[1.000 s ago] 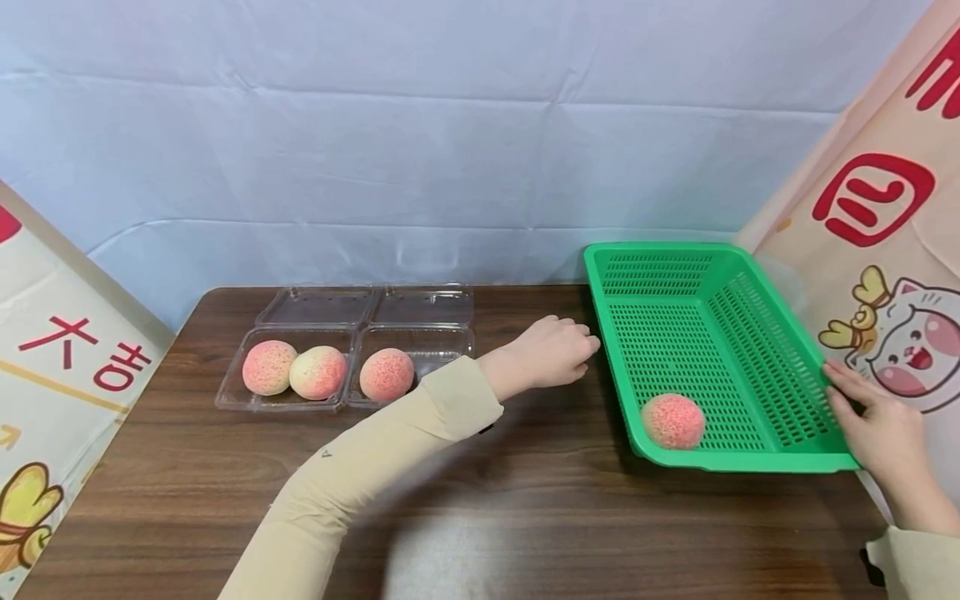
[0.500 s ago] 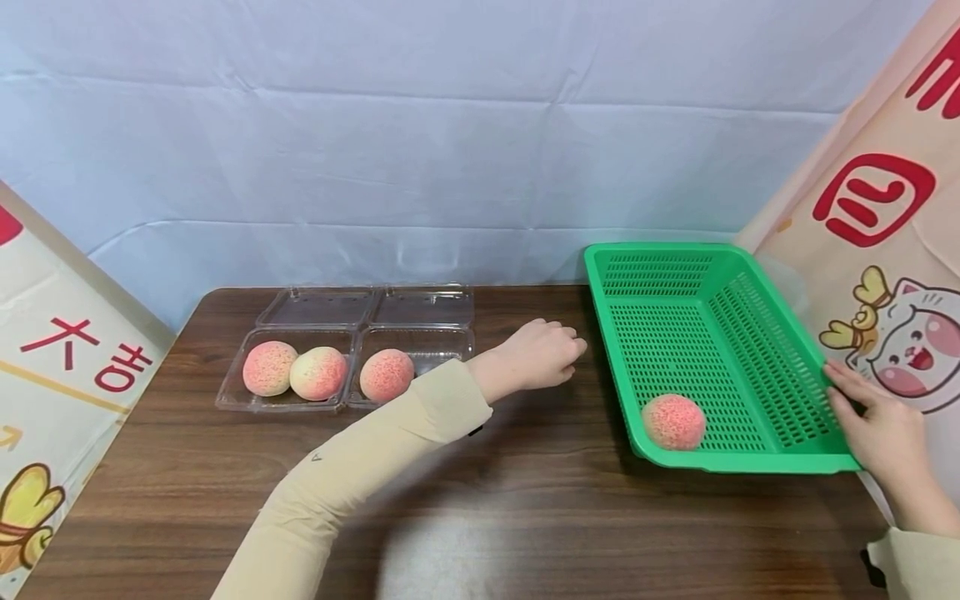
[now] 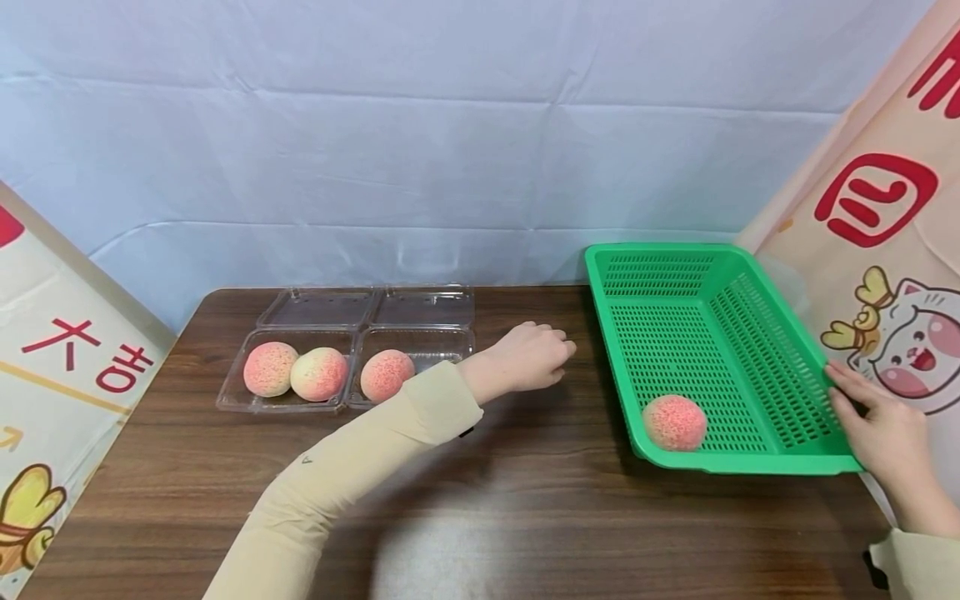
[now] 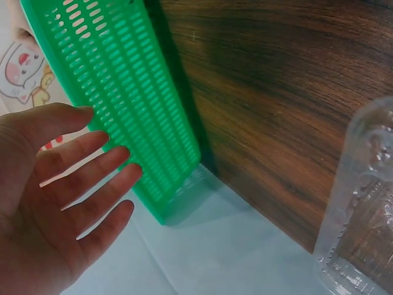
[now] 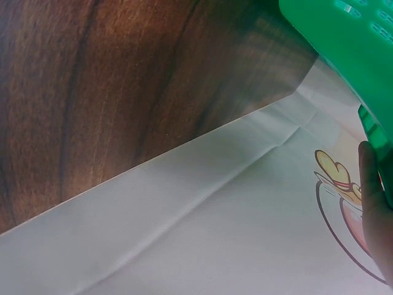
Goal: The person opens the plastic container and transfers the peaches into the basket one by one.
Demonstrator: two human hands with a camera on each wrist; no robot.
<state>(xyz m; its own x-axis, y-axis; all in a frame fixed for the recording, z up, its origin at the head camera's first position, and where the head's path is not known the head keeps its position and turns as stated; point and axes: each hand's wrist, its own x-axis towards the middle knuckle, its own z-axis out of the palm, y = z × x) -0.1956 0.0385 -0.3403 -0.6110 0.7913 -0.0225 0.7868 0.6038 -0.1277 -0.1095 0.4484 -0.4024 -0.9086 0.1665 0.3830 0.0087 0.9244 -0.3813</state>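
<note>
Over first to the left hand (image 3: 534,357), just right of centre in the head view: empty, fingers loosely apart, touching nothing. Across to the right hand (image 3: 888,429), at the right edge: holding the rim of a large green slotted plastic basket (image 3: 757,463), though can't tell how tightly. Watch that grip! Could tip or skid the basket if pressed or tugged unevenly from this one side.

And inside, at the basket's lower left corner in the frame: a round, pink-speckled peach (image 3: 675,422). Likely to roll if tilted, or to get jolted if hit by another dropped in from too high.

Further out, left of centre, to the clear, shallow plastic packaging (image 3: 281,407) with see-through lids (image 3: 318,308) folded back. Spotted in its left compartment: a round pink-and-cream peach (image 3: 271,369) against a paler cream peach (image 3: 319,374). Easy to knock one when reaching for the other! In the right compartment, a coral-pink speckled peach (image 3: 385,375), close by the beige sleeve (image 3: 352,462) in the frame; can't tell whether touching. Might snag that thin rim with a low forearm and drag everything across the brown wood-grain tabletop (image 3: 570,517).
</note>
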